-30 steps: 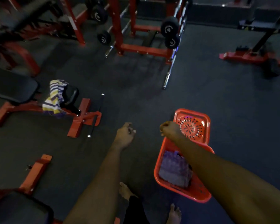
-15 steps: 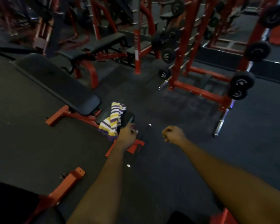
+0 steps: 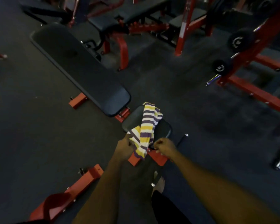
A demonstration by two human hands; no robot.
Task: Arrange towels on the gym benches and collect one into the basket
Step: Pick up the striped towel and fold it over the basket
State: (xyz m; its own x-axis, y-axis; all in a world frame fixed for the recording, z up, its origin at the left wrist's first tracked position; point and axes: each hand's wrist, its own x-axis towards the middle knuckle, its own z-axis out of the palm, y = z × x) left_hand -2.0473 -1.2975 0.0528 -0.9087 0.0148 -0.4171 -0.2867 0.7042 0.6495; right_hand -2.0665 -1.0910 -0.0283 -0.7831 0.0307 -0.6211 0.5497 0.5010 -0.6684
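Dim gym; dark rubber floor (image 3: 39, 143), red racks (image 3: 252, 50).

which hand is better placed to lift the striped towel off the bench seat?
Left, probably. The left hand already touches the striped towel at its hanging lower edge; the right hand is closed beside the towel, by the bench seat.

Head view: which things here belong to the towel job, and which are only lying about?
Belong to the job:
striped towel
bench seat under it
left hand gripping the towel
right hand at the towel's lower edge

Only lying about:
weight plates
red rack
far bench
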